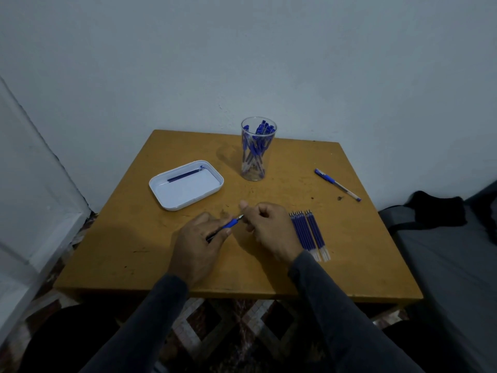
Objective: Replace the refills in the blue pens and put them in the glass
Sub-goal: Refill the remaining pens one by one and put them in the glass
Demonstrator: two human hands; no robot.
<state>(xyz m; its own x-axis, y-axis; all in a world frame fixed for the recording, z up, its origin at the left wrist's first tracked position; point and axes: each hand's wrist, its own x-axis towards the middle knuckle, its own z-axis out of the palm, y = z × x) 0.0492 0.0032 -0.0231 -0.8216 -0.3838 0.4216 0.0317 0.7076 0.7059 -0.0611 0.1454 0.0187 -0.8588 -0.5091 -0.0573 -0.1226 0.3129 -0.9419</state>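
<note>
Left hand grips a blue pen; right hand pinches its tip.

Just one view here, a wide-angle head cam looking forward and down at the table from its near edge. It sits close in, with the wall at the far side and floor showing nearest.

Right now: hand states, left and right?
Left hand: grips the blue pen by its barrel.
Right hand: fingers curled at the pen's tip end, apparently pinching it; the contact itself is hidden.
</note>
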